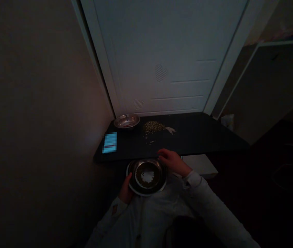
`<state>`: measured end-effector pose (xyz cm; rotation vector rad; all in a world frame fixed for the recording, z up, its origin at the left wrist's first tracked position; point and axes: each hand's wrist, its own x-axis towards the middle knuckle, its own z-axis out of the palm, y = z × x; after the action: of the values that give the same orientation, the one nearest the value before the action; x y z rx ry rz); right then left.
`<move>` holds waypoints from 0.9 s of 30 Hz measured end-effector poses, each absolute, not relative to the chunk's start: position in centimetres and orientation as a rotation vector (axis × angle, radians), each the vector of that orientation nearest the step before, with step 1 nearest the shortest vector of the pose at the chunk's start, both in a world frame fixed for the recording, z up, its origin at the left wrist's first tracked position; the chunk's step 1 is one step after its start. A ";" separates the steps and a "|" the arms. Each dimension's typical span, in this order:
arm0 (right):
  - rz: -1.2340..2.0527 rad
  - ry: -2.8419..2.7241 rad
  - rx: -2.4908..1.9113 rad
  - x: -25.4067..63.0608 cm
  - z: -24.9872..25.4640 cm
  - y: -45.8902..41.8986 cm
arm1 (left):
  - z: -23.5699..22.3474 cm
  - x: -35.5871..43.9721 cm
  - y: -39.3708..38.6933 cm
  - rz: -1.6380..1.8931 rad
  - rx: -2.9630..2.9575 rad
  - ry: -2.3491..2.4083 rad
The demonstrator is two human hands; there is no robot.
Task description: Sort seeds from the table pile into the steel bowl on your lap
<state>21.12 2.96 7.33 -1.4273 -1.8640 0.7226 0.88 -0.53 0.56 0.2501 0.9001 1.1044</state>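
A steel bowl (138, 187) with a small heap of pale grains inside sits just below the near edge of a black table (200, 136). My left hand (126, 191) grips the bowl's left rim, thumb over the edge. My right hand (171, 161) rests at the bowl's upper right rim by the table edge, fingers curled together; what they pinch is too small to name. A pile of greenish and pale grains (155, 127) lies on the table further back.
A second, empty steel bowl (126, 121) stands at the table's back left corner. A blue card-like item (109, 142) lies near the left edge. A white door (162, 55) stands behind the table, a brown wall to the left, and a shelf unit (272, 82) to the right.
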 end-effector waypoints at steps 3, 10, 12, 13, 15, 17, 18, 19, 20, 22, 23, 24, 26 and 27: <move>0.791 -1.824 -1.334 21.0 7.5 3.5 | 1.0 0.9 -0.7 1.128 0.246 0.910; 0.632 -1.728 -1.458 19.6 7.4 6.7 | 0.5 0.2 -0.9 1.250 0.239 0.991; 0.574 -1.763 -1.512 18.9 7.4 7.5 | -0.1 -0.2 -0.9 1.263 0.251 1.015; 0.544 -1.773 -1.544 18.6 7.4 7.9 | -0.5 -0.3 -0.9 1.263 0.260 1.018; 0.490 -1.797 -1.597 18.0 7.3 8.4 | -1.1 -0.6 -0.8 1.267 0.280 1.023; 0.447 -1.823 -1.630 17.5 7.3 8.7 | -1.7 -0.7 -0.8 1.282 0.291 1.045; 0.434 -1.840 -1.640 17.3 7.3 8.8 | -1.9 -0.8 -0.7 1.286 0.291 1.055; 0.426 -1.859 -1.645 17.1 7.3 8.9 | -2.0 -0.8 -0.7 1.287 0.289 1.062; 0.424 -1.878 -1.646 16.9 7.4 8.9 | -2.1 -0.7 -0.7 1.290 0.283 1.065; 0.430 -1.914 -1.626 16.6 7.5 8.8 | -1.8 -0.6 -0.7 1.308 0.275 1.068; 0.438 -1.930 -1.606 16.5 7.5 8.8 | -1.6 -0.5 -0.7 1.317 0.273 1.068; 0.448 -1.947 -1.582 16.4 7.5 8.7 | -1.4 -0.3 -0.7 1.323 0.270 1.070; 0.475 -1.986 -1.535 16.3 7.5 8.7 | -1.1 -0.2 -0.8 1.320 0.269 1.066; 0.491 -2.008 -1.515 16.3 7.5 8.7 | -1.1 -0.1 -0.8 1.314 0.276 1.052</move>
<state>16.26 8.73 7.47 -1.5154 -2.0084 0.4909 -0.13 -0.80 -1.08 0.2760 1.0515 1.3141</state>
